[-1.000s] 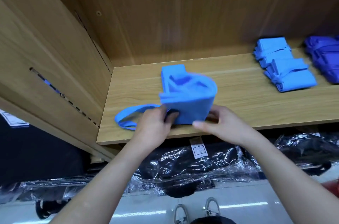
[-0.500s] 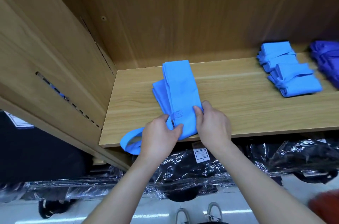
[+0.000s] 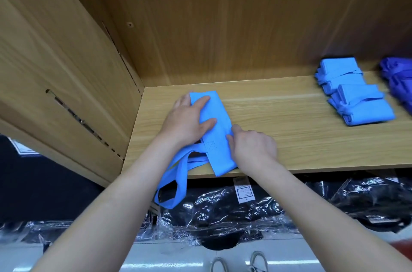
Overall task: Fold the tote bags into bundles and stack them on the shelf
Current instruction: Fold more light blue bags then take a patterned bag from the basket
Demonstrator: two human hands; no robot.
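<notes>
Light-blue fabric tote bag (image 3: 217,110), folded into a long narrow strip, lies on the pale wooden shelf board (image 3: 289,138) toward its left end, and the strip's near end juts just past the front edge. I see the left hand (image 3: 186,121) laid flat on the far left part of the strip, fingers straight and spread, pressing the cloth down onto the board. The right hand (image 3: 253,147) sits at the strip's right edge, nearer to me, with its fingers curled. It looks to be pinching that edge between thumb and forefinger, though the fingertips are partly tucked out of my view. One blue carrying-handle loop (image 3: 181,182) hangs off the front of the shelf below the left wrist. Well to the right on the same board, two tied light-blue bag bundles (image 3: 356,102) lie touching, one behind the other. Just beyond them a blurred pile of purple fabric bundles (image 3: 399,84) runs off the frame. Beneath the shelf, black goods wrapped in shiny clear plastic (image 3: 223,218) carry a white paper tag (image 3: 245,192).
</notes>
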